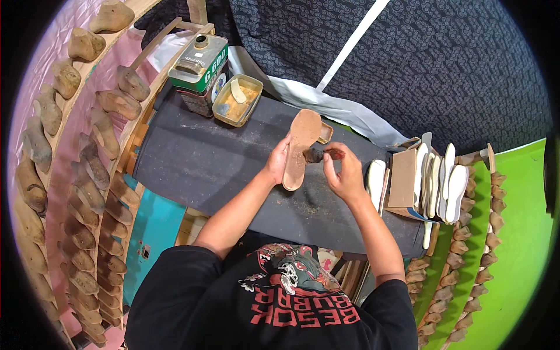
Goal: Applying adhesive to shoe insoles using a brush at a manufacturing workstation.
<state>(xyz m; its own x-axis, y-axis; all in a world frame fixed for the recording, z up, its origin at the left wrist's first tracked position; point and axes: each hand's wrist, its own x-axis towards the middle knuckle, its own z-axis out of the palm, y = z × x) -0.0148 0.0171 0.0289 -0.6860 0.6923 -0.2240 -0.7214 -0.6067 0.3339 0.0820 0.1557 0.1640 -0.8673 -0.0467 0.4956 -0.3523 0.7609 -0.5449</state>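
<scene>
My left hand (276,161) is closed on the left edge of a brown shoe insole (304,129), holding it tilted above the dark table (245,149). From the right, my right hand (347,175) grips a short brush (315,156) with a dark, worn head and a reddish handle. The brush head meets the insole's right edge near its middle, though whether it presses on the surface is hard to tell. Partly hidden behind the insole is a small brownish container (326,133).
A green-and-dark metal can (199,74) stands at the back left beside a shallow tub (238,100) with yellowish residue. On the right, a cardboard box (402,181) holds several white soles (457,189). Wooden shoe lasts (87,192) line racks on both sides.
</scene>
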